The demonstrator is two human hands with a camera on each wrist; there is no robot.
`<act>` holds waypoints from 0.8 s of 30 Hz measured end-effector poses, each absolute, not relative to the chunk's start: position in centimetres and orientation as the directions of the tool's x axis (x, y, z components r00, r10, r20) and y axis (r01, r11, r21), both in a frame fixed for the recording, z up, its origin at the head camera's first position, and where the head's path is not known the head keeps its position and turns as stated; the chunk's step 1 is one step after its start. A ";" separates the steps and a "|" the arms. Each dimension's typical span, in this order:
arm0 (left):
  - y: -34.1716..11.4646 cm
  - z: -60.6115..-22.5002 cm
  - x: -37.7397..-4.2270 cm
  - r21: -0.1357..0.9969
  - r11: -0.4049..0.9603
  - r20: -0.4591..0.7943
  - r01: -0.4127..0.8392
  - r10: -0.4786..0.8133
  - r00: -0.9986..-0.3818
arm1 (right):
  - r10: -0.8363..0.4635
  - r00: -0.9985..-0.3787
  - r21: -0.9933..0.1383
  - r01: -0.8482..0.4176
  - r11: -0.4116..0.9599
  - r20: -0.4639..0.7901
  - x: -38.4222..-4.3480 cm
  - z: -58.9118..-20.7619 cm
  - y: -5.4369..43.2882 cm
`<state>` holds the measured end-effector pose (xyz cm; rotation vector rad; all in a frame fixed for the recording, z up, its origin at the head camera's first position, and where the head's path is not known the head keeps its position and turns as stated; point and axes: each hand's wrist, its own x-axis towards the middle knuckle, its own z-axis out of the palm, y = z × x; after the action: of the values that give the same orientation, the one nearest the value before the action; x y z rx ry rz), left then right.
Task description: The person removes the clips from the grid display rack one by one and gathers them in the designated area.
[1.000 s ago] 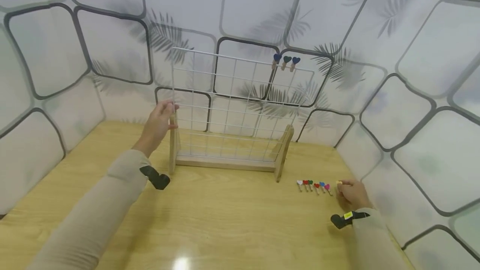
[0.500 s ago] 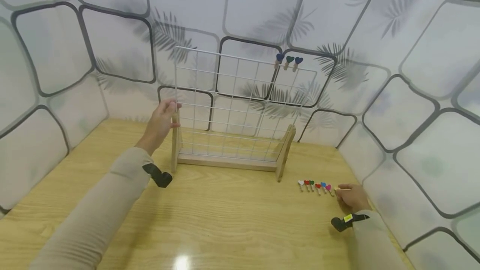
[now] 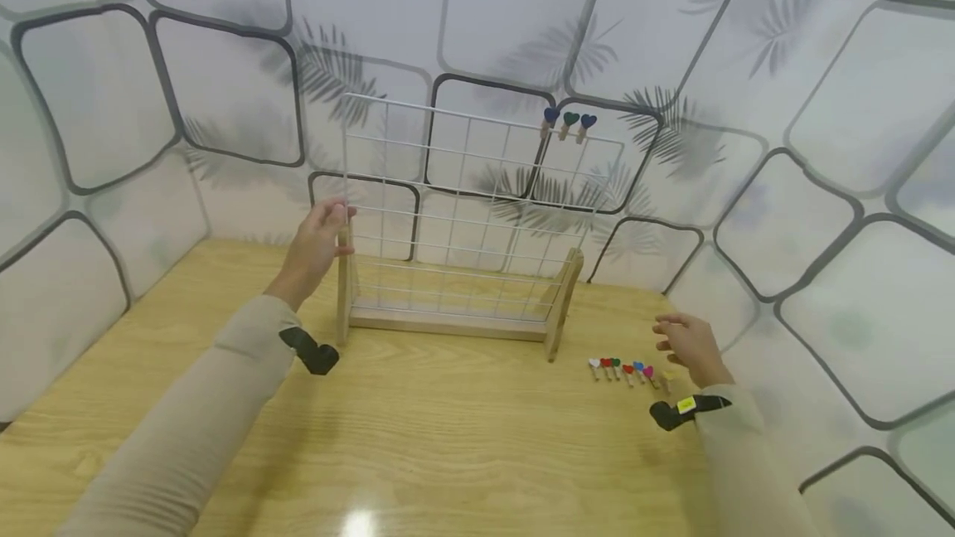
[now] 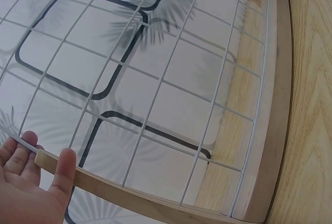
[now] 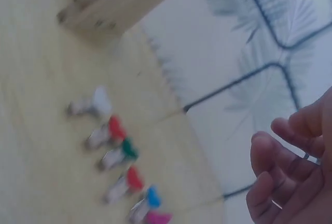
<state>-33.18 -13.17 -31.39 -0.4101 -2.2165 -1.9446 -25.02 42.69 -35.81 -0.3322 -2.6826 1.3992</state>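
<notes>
My left hand (image 3: 313, 243) holds the left side of a white wire grid rack (image 3: 466, 168) set in a wooden stand (image 3: 448, 324). In the left wrist view its thumb and fingertips (image 4: 63, 175) lie at the wire edge and the top of the wooden post (image 4: 129, 193). My right hand (image 3: 690, 346) is raised above the table with loosely curled fingers and holds nothing. Below it, a yellow heart clothespin (image 3: 667, 378) lies at the right end of a row of small heart clothespins (image 3: 628, 371), coloured white, red, green, blue and pink.
Dark blue (image 3: 550, 116), green (image 3: 570, 119) and blue (image 3: 588, 121) heart clothespins are clipped on the rack's top wire at the right. A patterned wall covering (image 3: 507, 23) stands behind and beside the wooden-look table (image 3: 448, 437).
My right hand has let go of the yellow heart clothespin, which lies beside the others, and has lifted up and away from it. The left hand stays at the rack.
</notes>
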 end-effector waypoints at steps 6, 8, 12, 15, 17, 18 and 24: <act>-13.1 -31.3 -33.3 0.942 0.096 0.313 0.321 0.087 -0.946 | 0.120 -0.993 -0.982 0.008 0.191 0.015 -26.6 -31.1 39.1; -13.1 -31.3 -33.3 0.942 0.094 0.315 0.322 0.083 -0.945 | 0.083 -0.996 -0.997 -0.039 0.073 0.046 -27.2 -29.8 37.6; -13.1 -31.4 -33.4 0.942 0.089 0.316 0.322 0.077 -0.946 | 0.024 -0.989 -0.990 -0.144 -0.002 0.144 -28.1 -26.8 34.4; -13.2 -31.5 -33.5 0.942 0.090 0.317 0.323 0.075 -0.945 | -0.013 -0.976 -0.976 -0.215 -0.022 0.215 -28.3 -24.3 32.0; -13.2 -31.5 -33.5 0.942 0.091 0.316 0.323 0.078 -0.945 | -0.037 -0.963 -0.964 -0.265 -0.029 0.266 -28.4 -22.6 30.6; -13.1 -31.5 -33.5 0.942 0.089 0.316 0.323 0.079 -0.945 | -0.046 -0.957 -0.958 -0.286 -0.031 0.288 -28.4 -21.9 29.9; -13.0 -31.4 -33.3 0.942 0.093 0.315 0.321 0.079 -0.946 | -0.065 -0.931 -0.933 -0.358 -0.031 0.360 -29.6 -18.9 26.8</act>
<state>-33.34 -13.04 -31.39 -0.4050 -2.1789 -1.9583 -29.56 26.81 -18.89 0.4533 -2.0292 2.0672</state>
